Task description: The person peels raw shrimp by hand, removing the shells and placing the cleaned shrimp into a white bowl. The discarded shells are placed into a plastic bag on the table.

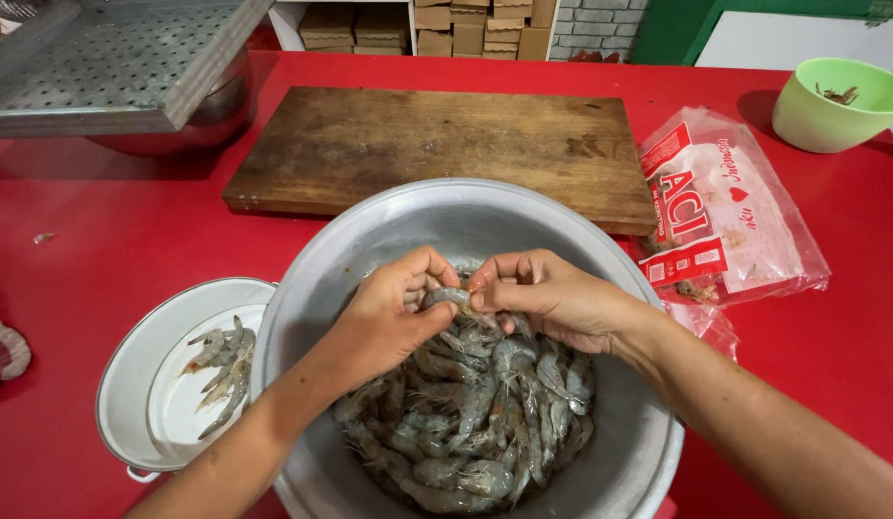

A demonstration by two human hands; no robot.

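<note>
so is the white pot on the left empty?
No, the white pot holds a few shrimp on its bottom.

Red tabletop [100, 240]; behind, white shelf [413, 24] stacked with cardboard boxes [465, 29], grey brick wall [600, 24], green panel [672, 29].

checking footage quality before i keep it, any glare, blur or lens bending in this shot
Head view: sharp on both hands, the left hand and right hand, and the shrimp they hold; soft glare on the metal basin rim and plastic bag; cutting board edges bow slightly, wide-angle; shadows soft.
</note>
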